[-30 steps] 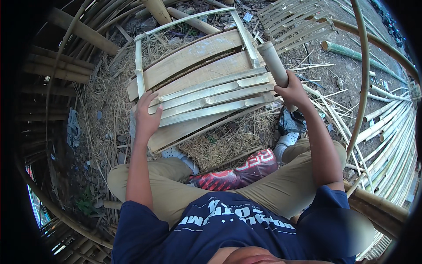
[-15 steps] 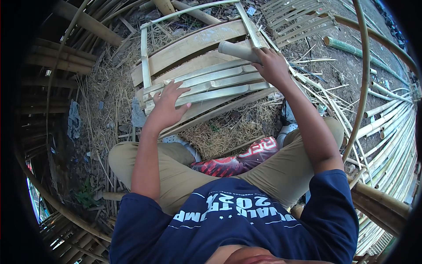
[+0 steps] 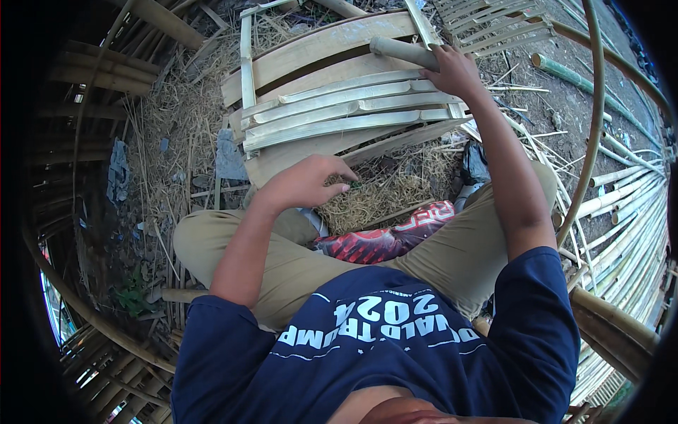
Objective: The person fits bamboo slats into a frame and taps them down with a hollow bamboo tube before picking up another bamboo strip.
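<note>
The right hand (image 3: 455, 73) has its fingers wrapped round a bamboo tube (image 3: 397, 50) at upper centre, which points leftward, above the sideways-lying pale slats (image 3: 332, 109); the left hand (image 3: 302, 182), empty, fingers loosely parted, is below them.

Tube (image 3: 401, 52) at upper centre looks like bamboo, pretty smooth and matt. Slats (image 3: 339, 126) below it are split bamboo too, pale with a bit of sheen and knobbly joints. The plank (image 3: 321, 48) near the top edge is dull bare wood. Straw (image 3: 381, 201) mid-frame looks dry and rough. Black bag (image 3: 474, 168) right of centre is crinkly, glossy plastic, and the shirt (image 3: 402, 360) at the bottom's matt cloth.
</note>
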Tool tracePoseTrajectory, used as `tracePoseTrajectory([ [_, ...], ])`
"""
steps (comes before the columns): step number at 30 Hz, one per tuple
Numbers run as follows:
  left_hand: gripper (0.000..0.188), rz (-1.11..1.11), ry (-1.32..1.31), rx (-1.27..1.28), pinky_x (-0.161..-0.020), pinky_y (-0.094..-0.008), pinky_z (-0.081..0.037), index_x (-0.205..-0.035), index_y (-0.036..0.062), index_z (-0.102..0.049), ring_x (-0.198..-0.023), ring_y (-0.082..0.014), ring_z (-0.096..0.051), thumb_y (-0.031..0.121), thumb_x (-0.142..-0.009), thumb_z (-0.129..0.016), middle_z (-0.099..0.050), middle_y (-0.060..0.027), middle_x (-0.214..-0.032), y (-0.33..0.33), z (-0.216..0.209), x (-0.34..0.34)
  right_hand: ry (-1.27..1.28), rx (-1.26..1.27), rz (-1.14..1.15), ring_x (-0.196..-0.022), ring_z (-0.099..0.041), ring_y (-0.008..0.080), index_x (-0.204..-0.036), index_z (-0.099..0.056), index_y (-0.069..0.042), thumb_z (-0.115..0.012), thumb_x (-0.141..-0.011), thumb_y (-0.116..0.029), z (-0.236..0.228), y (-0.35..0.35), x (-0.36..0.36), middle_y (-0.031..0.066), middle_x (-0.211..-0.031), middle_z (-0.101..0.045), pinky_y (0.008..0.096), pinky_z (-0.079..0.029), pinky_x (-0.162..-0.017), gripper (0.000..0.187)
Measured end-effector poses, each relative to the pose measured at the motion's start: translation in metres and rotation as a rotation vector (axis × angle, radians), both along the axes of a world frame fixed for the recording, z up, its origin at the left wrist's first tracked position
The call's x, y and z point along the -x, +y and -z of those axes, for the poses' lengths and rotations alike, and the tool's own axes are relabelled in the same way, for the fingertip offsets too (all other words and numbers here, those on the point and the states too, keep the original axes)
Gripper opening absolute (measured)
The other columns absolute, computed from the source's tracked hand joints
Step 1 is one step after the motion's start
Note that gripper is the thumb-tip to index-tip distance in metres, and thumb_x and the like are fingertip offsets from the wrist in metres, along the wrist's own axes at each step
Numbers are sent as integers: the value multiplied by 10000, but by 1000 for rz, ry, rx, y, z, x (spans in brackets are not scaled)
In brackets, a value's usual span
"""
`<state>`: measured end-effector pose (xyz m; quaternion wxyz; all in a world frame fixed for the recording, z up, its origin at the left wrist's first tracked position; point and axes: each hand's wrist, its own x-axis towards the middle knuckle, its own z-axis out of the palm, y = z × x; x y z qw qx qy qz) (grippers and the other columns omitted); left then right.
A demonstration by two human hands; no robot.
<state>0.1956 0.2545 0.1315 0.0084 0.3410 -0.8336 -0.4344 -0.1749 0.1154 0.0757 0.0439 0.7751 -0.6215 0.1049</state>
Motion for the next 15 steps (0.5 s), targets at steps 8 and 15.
tracePoseTrajectory([
  [8, 293, -2, -10, 24, -1023, -441, -506, -1201, 57, -733, -1137, -374, -656, 194, -943, -709, -712, -184, -1175, 10, 8, -6, -131, 83, -56, -1182, -618, 391, -1288, -652, -61, -713, -869, -137, 14, -3, 15, 168, -1198, -686, 517, -493, -1020, 430],
  [15, 296, 56, 1, 13, -1004, -437, -512, -1202, 50, -727, -1122, -360, -663, 181, -937, -707, -714, -173, -1160, 9, 8, 4, 98, 324, -34, -1335, -535, 355, -1474, -555, -128, -696, -942, -156, 24, 6, -1, 134, -1369, -634, 537, -397, -1122, 551],
])
